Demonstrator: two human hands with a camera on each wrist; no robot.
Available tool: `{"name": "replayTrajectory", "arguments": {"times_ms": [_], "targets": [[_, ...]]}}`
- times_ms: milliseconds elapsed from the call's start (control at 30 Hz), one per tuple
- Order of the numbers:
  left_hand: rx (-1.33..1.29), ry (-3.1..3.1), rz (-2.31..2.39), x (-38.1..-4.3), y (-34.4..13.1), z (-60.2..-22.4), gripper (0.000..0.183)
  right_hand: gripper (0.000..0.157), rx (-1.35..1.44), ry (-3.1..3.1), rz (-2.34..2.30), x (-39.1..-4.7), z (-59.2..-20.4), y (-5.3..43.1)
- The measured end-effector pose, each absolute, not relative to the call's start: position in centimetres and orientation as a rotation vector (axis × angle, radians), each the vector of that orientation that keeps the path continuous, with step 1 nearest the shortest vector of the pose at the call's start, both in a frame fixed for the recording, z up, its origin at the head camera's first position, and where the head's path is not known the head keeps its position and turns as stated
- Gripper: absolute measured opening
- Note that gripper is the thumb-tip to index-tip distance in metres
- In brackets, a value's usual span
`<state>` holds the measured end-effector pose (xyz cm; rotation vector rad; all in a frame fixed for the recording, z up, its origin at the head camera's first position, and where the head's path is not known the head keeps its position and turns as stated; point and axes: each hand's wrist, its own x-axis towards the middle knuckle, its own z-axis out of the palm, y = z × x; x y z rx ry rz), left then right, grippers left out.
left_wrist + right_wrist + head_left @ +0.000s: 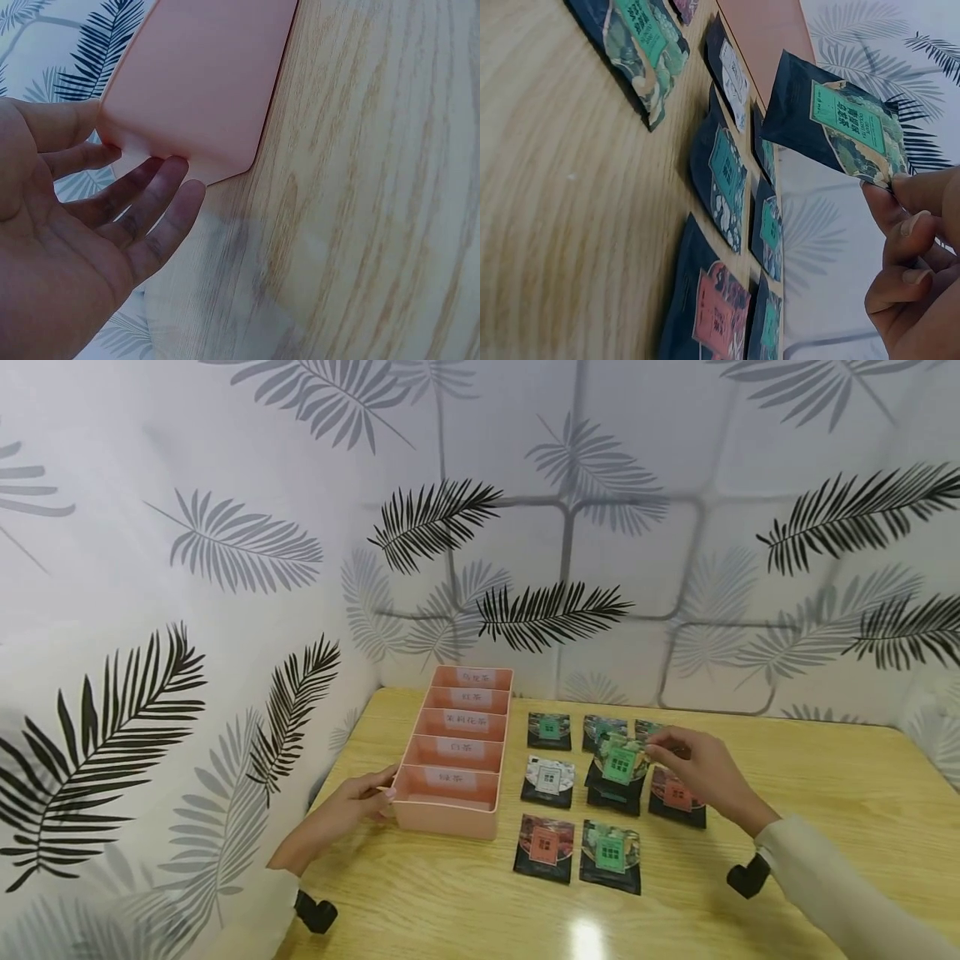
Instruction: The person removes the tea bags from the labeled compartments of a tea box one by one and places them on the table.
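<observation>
In the head view my right hand (712,777) holds up a tea packet (621,762) with a green label. Thumb and finger pinch this packet (847,120) by one corner, clear of the table, in the right wrist view. Below it lies another packet (617,799), partly hidden. My left hand (352,810) grips the near left corner of a pink divided box (444,821). In the left wrist view the fingers of the left hand (82,232) touch the box's wall (195,82). Its compartments carry paper labels, and no packets show inside.
Around the held packet lie others on the wooden table (420,902): a white-labelled one (547,781), red-labelled ones (545,849) (677,795), and green-labelled ones (611,857) (549,731). A leaf-patterned curtain (525,568) hangs behind the table and along its left.
</observation>
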<state>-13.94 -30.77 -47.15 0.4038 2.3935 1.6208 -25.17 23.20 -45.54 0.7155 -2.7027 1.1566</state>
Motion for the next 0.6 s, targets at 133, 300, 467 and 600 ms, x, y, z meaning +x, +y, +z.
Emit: {"name": "replayTrajectory", "arguments": {"times_ms": [133,300,467,600], "targets": [[0.411,2.389,1.621,-13.9,-30.9,-47.1,0.06,0.027,0.695,-2.724,1.198,-24.3,-45.7,24.2],[0.377,2.378,1.625,-13.9,-30.8,-47.2,0.062,0.026,0.66,-2.76,1.21,-23.2,-46.4,25.6],[0.376,2.387,1.622,-13.9,-30.7,-47.1,0.062,0.025,0.635,-2.8,1.173,-22.2,-46.9,26.9],[0.366,2.392,1.617,-13.9,-30.7,-47.0,0.063,0.025,0.603,-2.836,1.164,-21.4,-47.2,27.8]]}}
